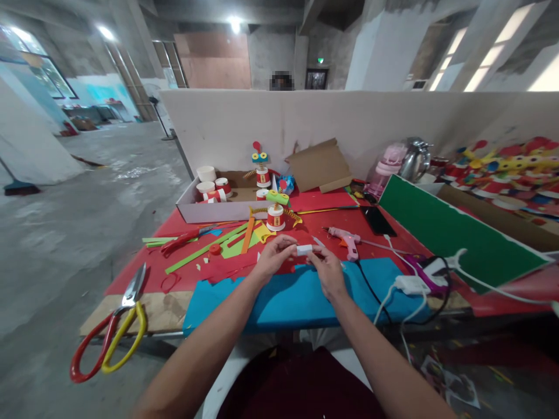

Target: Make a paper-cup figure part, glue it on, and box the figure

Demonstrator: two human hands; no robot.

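Both of my hands meet over the middle of the craft table, above a blue foam sheet [279, 299]. My left hand [274, 256] and my right hand [328, 269] pinch the two ends of a small white piece [304, 249] between their fingertips. Just beyond them stands a small red and white cup figure [276, 216] with a green top. A pink glue gun [346, 238] lies to the right of my right hand. Red foam scraps [227, 269] lie under and to the left of my left hand.
Large red and yellow scissors [114, 329] hang over the table's left front corner. An open cardboard box [205, 205] with cups sits at the back left. A black phone [378, 221], a white power strip [413, 285] with cables and a green board [454, 235] lie right.
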